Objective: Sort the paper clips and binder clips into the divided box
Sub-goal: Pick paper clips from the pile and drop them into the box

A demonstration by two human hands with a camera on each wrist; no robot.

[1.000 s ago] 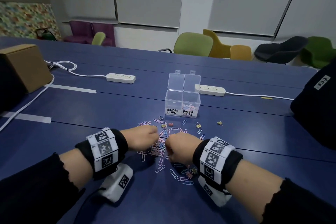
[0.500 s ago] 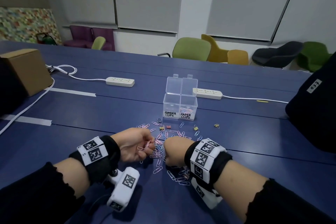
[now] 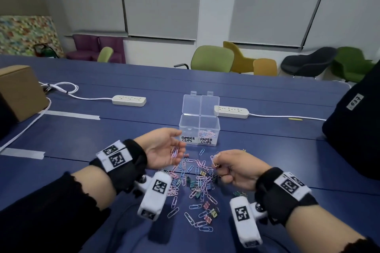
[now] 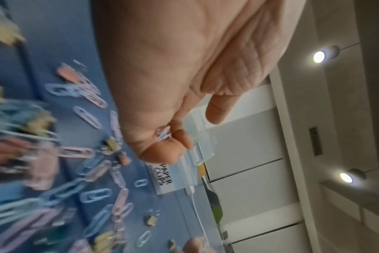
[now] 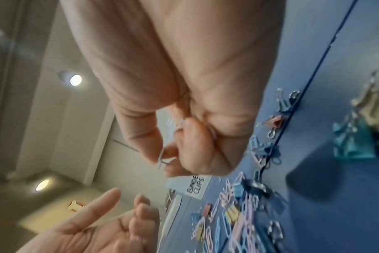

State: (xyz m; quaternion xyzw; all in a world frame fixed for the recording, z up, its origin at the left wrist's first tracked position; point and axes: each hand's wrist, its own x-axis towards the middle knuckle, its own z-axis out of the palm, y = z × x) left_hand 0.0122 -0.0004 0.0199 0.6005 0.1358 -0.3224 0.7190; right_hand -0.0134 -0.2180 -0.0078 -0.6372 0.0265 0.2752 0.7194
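Pink paper clips [image 3: 174,152] lie loose in my cupped left hand [image 3: 160,150]; my right hand [image 3: 238,168] pinches more. I think a careless tilt may spill them beside the box [image 3: 190,127].

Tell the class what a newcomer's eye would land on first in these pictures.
First, the heap of pastel paper clips and binder clips strewn on the blue table between the two hands. Next, the clear divided box behind it, lid open. The left hand, palm up, carries paper clips; the right hand pinches more.
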